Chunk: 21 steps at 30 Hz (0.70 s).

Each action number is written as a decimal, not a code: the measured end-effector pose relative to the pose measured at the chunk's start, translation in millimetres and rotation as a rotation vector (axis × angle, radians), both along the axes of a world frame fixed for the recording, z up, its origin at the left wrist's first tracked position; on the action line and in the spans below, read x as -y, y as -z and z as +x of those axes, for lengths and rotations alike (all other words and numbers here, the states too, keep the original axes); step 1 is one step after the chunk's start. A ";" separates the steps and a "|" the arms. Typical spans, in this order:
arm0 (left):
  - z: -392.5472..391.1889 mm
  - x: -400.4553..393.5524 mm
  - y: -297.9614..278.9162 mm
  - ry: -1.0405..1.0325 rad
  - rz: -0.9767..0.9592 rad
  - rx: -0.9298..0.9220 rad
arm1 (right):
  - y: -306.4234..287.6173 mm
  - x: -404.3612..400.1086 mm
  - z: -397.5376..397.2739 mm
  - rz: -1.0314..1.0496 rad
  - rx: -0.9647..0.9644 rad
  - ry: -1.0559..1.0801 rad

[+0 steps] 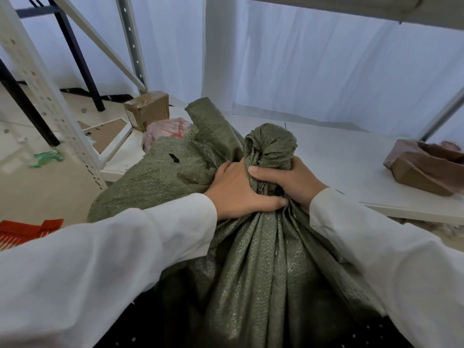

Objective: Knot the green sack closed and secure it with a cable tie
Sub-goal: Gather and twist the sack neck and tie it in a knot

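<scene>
Sack position: the green sack (pixel 263 259) fills the lower centre of the frame, its gathered neck rising to frame centre.
Knot: one bunched knot (pixel 270 144) sits at the top of the neck, just above both hands; how tight it is cannot be judged from this view.
Loose flap: one free length of sack cloth (pixel 208 126) runs from the neck toward the upper left of the frame.
Left hand: the left hand (pixel 236 189) grips the neck from the left, thumb curled along the lower part of the twist, fingers wrapped behind the cloth and out of sight.
Right hand: the right hand (pixel 288 180) grips the neck from the right, thumb curled across the front of the twist just under the knot.
Key relation: the neck's long axis runs near vertical in the frame; the knot lies directly above the fingers. Both hands touch the neck; the right hand sits slightly higher, nearer the knot.
Cable tie: none identified in view. A small black item (pixel 174 157) lies on the cloth left of centre; its nature cannot be told.
Count: one sack, one knot, two hands, two white sleeves.
Judged step: knotting appears near complete; the tie still needs fetching, probably by freeing one hand.
</scene>
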<state>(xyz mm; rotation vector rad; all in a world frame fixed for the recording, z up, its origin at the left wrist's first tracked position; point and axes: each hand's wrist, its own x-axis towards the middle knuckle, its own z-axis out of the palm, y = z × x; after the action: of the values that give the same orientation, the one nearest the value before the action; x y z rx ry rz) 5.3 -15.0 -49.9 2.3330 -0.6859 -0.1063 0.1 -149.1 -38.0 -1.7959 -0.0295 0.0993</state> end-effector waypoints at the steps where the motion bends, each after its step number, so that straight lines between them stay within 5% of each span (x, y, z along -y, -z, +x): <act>1: 0.9 -0.7 0.0 0.005 0.016 -0.005 | -2.1 0.8 0.8 -0.015 0.002 -0.037; 8: -1.7 11.2 2.4 -0.163 -0.049 -0.079 | -25.0 7.2 3.7 -0.102 -0.205 -0.294; 21: 0.1 34.3 1.5 -0.302 -0.092 -0.041 | -13.0 14.4 5.0 -0.587 -0.084 -0.267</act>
<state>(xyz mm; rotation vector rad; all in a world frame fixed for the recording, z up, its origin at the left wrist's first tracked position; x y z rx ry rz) 5.3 -49.3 -51.4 2.3099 -0.3063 0.0137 5.1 -163.6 -24.9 -2.3645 -0.1974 0.4096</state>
